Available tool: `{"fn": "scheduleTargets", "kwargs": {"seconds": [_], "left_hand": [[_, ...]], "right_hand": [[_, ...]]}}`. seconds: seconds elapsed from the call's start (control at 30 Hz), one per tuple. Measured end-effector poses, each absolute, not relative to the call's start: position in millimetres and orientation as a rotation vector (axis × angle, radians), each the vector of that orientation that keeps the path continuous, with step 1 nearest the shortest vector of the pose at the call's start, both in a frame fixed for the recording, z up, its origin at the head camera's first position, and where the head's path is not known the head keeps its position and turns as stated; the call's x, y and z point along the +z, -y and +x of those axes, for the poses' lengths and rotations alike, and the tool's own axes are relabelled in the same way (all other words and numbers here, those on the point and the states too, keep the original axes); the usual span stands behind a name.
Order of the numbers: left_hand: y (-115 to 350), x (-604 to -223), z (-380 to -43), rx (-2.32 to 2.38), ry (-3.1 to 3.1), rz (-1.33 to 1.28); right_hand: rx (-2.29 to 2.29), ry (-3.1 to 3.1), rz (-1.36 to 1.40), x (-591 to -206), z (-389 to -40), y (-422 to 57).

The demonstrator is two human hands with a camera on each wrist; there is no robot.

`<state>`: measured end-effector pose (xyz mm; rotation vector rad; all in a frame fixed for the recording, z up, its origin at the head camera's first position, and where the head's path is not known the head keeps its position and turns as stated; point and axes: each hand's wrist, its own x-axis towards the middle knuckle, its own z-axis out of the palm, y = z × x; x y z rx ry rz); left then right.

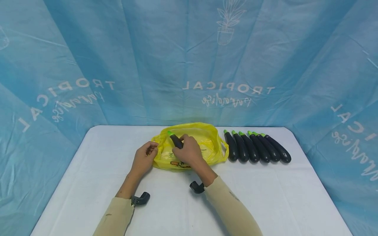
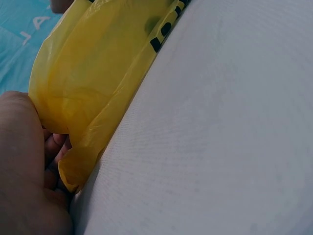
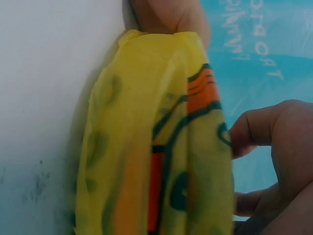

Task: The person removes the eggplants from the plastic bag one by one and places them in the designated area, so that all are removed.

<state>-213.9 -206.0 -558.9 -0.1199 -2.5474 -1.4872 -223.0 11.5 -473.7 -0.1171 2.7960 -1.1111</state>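
A yellow plastic bag (image 1: 211, 157) lies spread on the table with its mouth facing up. At its left end my left hand (image 1: 144, 158) pinches the bag's edge; in the left wrist view, the fingers of that hand (image 2: 22, 161) are partly behind the yellow film. My right hand (image 1: 190, 150) grips a dark eggplant (image 1: 176, 141) with a bright green stem end, over the bag's opening. The hand covers the eggplant's lower part. From the right wrist view, the bag's printed side (image 3: 161, 147) hides the eggplant, and my right hand (image 3: 288, 152) shows behind it.
To the bag's right, several more eggplants (image 1: 252, 147) lie side by side in a row, green ends toward the back. They rest on a white-covered table (image 1: 265, 196). A blue printed curtain (image 1: 159, 65) hangs behind the table and at both sides.
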Motion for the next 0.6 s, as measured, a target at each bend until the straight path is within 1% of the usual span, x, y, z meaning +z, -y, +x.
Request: {"fn": "scheduleTargets", "kwargs": {"seconds": [0.3, 0.6], "left_hand": [[207, -559, -214, -1.474, 2.545, -0.120], [206, -559, -214, -1.488, 2.540, -0.124]], "right_hand": [[-1.219, -2.811, -0.204, -463, -211, -27], [-1.341, -2.819, -0.212, -453, -201, -43]]}}
